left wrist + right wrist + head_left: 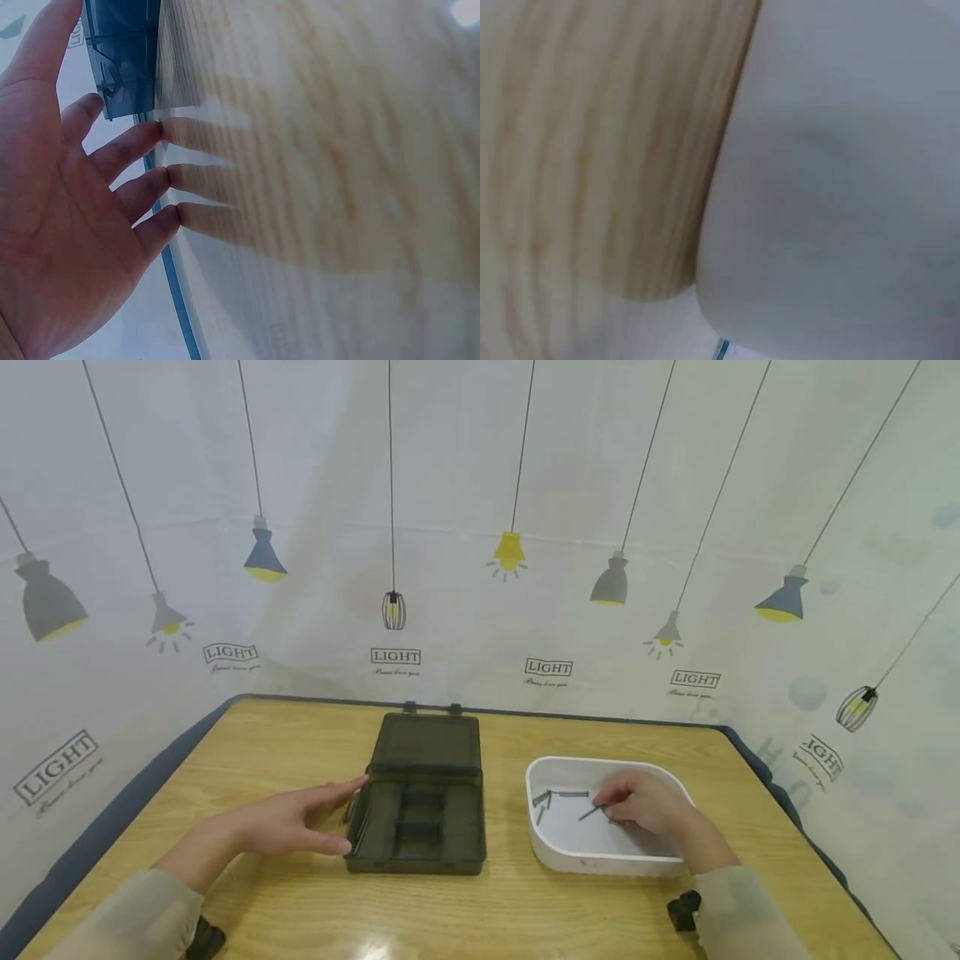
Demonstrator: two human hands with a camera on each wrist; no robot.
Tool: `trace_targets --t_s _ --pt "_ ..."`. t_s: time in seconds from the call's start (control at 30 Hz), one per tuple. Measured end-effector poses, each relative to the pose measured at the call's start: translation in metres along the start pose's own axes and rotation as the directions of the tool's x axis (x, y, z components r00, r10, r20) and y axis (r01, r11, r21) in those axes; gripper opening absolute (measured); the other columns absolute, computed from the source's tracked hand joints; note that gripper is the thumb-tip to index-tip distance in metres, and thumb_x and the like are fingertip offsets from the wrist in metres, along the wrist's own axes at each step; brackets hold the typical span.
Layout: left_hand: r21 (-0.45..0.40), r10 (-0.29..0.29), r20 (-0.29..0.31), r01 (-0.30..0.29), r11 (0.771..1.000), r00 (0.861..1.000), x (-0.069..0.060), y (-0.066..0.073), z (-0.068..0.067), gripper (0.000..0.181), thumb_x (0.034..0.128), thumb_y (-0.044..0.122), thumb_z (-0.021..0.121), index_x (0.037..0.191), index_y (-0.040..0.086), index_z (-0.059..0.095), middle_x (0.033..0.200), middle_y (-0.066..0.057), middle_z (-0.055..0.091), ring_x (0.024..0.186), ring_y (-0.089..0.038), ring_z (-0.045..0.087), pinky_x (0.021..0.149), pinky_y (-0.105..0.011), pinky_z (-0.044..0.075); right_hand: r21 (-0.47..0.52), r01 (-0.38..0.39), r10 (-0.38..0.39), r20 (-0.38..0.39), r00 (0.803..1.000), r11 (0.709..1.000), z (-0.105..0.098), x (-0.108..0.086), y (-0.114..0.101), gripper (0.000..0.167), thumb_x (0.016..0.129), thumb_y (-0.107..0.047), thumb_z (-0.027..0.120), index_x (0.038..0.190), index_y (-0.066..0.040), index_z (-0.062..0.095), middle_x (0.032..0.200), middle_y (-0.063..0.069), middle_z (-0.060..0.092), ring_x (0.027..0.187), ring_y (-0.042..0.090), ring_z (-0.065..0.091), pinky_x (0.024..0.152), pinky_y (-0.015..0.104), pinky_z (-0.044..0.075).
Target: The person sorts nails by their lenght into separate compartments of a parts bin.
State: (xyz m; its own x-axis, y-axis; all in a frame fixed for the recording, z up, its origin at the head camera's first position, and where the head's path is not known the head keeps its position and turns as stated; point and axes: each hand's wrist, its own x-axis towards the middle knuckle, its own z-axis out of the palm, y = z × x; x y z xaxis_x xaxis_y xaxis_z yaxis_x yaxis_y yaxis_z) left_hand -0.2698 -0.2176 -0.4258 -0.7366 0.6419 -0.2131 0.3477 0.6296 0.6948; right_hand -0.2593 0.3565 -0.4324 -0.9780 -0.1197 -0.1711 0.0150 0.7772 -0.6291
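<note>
A dark see-through plastic organizer box (441, 862) lies on the table with its lid (427, 742) folded back. My left hand (281, 823) is at its left side with fingers spread, thumb by the front left corner and index finger by the hinge side. The left wrist view shows the left palm (67, 202) and the box's side (127, 60). Inside a white tray (570, 864), my right hand (647, 806) pinches a thin grey nail-like piece (591, 812). Several similar pieces (573, 794) lie in the tray. The right wrist view shows only the tray's outer wall (817, 225), not the hand.
The wooden table (300, 910) has a dark blue edge (600, 718) along its back and sides. A white cloth (450, 485) printed with lamps hangs behind it. A strip of tabletop separates the box from the tray.
</note>
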Motion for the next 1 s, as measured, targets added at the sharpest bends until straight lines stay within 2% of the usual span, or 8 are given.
trace_targets --t_s 0.17,0.43,0.7,1.0 --pt "-0.01 -0.01 0.0 0.01 1.0 1.0 -0.0009 0.002 -0.0006 0.095 0.1027 0.05 0.076 0.178 0.027 0.022 0.182 -0.018 0.026 0.167 -0.054 0.018 0.129 -0.079 0.02 -0.016 0.038 -0.038 -0.003 0.999 0.999 -0.0005 0.0006 -0.0007 0.013 0.095 -0.007 0.081 0.107 -0.012 0.084 0.094 0.0 0.075 0.076 0.017 0.061 0.067 0.029 0.049" --pt "-0.018 -0.006 0.007 0.006 1.0 1.0 -0.0012 0.0011 0.0004 0.095 0.1031 0.049 0.076 0.178 0.025 0.022 0.182 -0.017 0.025 0.168 -0.054 0.016 0.129 -0.079 0.019 -0.025 -0.018 0.018 -0.006 1.0 1.0 0.0017 0.0015 -0.0007 0.013 0.098 -0.01 0.081 0.11 -0.014 0.081 0.1 0.002 0.074 0.083 0.018 0.062 0.071 0.031 0.052" --pt "0.007 -0.005 -0.005 0.005 1.0 1.0 -0.001 -0.0014 0.0013 0.095 0.1023 0.052 0.076 0.177 0.028 0.023 0.182 -0.016 0.025 0.167 -0.055 0.016 0.128 -0.081 0.019 -0.034 0.025 -0.026 -0.01 1.0 0.999 0.0037 0.0001 0.0016 0.011 0.099 -0.009 0.079 0.109 -0.014 0.08 0.099 0.001 0.073 0.082 0.018 0.062 0.07 0.032 0.052" --pt "0.009 -0.013 0.0 0.013 1.0 1.0 -0.0012 0.0007 0.0009 0.094 0.1022 0.053 0.076 0.177 0.029 0.024 0.182 -0.015 0.026 0.167 -0.055 0.017 0.128 -0.081 0.02 -0.022 -0.002 0.002 -0.011 1.0 1.0 0.0054 0.0034 0.0047 0.007 0.1 -0.01 0.078 0.107 -0.014 0.079 0.101 0.002 0.074 0.086 0.019 0.063 0.073 0.03 0.054"
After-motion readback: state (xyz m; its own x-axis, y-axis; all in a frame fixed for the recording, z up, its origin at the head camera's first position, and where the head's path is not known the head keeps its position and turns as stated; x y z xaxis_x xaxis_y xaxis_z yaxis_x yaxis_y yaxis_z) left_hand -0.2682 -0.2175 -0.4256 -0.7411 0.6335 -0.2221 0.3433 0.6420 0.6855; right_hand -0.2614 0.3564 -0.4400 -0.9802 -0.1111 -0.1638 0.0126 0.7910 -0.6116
